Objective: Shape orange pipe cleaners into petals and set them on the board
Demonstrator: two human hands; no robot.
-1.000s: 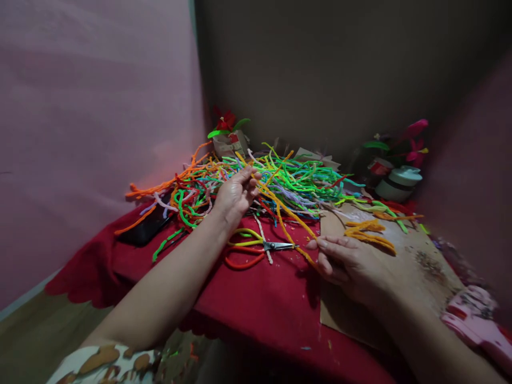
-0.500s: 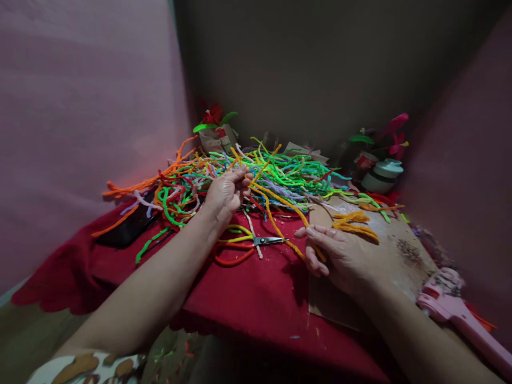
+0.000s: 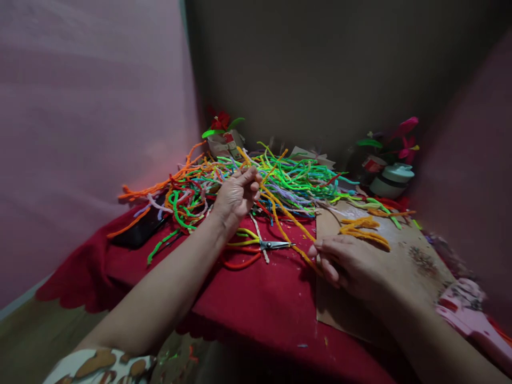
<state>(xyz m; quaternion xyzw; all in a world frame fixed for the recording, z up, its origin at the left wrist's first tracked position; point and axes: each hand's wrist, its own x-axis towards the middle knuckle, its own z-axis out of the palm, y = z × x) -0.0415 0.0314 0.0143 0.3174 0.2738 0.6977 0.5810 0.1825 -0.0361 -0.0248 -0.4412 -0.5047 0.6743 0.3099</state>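
Observation:
A tangled heap of coloured pipe cleaners covers the back of a table under a red cloth. My left hand is closed at the heap's front edge, pinching the upper part of two orange pipe cleaners. These run down and to the right into my right hand, whose fingers are closed on their lower ends at the edge of a brown cardboard sheet. Scissors with yellow and orange handles lie on the cloth between my hands.
Cut orange pieces lie on the cardboard. A dark phone sits at the left under loose strands. Paper-wrapped pipe-cleaner flowers stand at the back, more flowers and a white lidded jar at the right. A pink glue gun lies at the right edge.
Both hands keep their hold on the orange pipe cleaners. My right hand has shifted slightly down and right along the cardboard edge; the camera view swayed left and back.

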